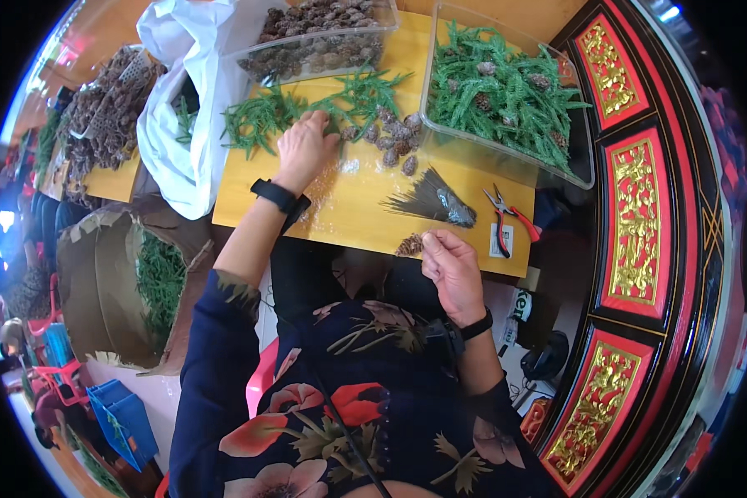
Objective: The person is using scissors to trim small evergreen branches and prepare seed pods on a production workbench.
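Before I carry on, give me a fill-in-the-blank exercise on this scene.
1. The right hand holds a small brown ____.
2. The left hand is at the ____ sprigs.
3. The pliers lie toward the ____ end of the table.
4. The plastic bag is ____.

Missing words: pine cone; green; right; white.

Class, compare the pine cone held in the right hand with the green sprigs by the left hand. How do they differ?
Colour: the pine cone is brown; the green sprigs are bright green.
Shape: the pine cone is compact and scaly; the green sprigs spread into thin, needle-like strands.
Pose: the right hand holds the pine cone; the green sprigs lie by the left hand.
Shared: both kinds also appear in the clear tub.
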The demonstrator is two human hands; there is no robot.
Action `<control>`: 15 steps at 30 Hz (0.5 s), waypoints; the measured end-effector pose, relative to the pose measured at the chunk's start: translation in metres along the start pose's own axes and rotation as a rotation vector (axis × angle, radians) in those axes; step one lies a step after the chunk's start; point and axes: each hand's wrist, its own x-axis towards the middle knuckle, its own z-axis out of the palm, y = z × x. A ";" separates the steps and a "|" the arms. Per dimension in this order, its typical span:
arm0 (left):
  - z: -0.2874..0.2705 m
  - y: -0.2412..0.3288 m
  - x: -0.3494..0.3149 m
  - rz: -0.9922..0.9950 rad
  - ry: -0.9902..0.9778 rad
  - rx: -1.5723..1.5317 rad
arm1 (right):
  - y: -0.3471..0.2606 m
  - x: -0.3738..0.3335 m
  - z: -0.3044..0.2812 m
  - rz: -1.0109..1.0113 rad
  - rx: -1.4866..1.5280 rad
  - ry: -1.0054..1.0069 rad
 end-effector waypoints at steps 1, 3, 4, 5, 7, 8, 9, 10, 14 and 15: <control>-0.002 -0.002 0.001 -0.005 -0.023 0.033 | 0.001 -0.001 0.002 0.006 -0.001 0.005; -0.010 -0.009 0.002 -0.022 -0.065 0.105 | 0.002 -0.006 0.007 0.005 -0.019 -0.006; -0.015 -0.010 0.003 -0.014 -0.062 0.105 | 0.003 -0.007 0.006 0.009 -0.034 -0.009; -0.023 -0.012 -0.001 -0.067 -0.043 0.006 | 0.004 -0.008 0.005 0.016 -0.050 -0.014; -0.041 -0.015 -0.011 -0.178 -0.003 -0.190 | 0.007 -0.007 0.005 0.007 -0.048 -0.028; -0.042 -0.017 -0.017 -0.180 0.001 -0.185 | 0.009 -0.006 0.005 0.006 -0.048 -0.040; -0.043 -0.019 -0.023 -0.140 0.071 -0.566 | 0.011 -0.004 0.007 0.007 -0.048 -0.058; -0.045 -0.022 -0.031 -0.093 0.144 -0.946 | 0.014 -0.002 0.010 0.014 -0.047 -0.071; -0.090 0.003 -0.069 -0.346 -0.085 -1.332 | 0.011 0.006 0.022 0.022 -0.092 -0.095; -0.093 0.008 -0.079 -0.351 -0.083 -1.334 | 0.009 0.008 0.026 -0.007 -0.139 -0.119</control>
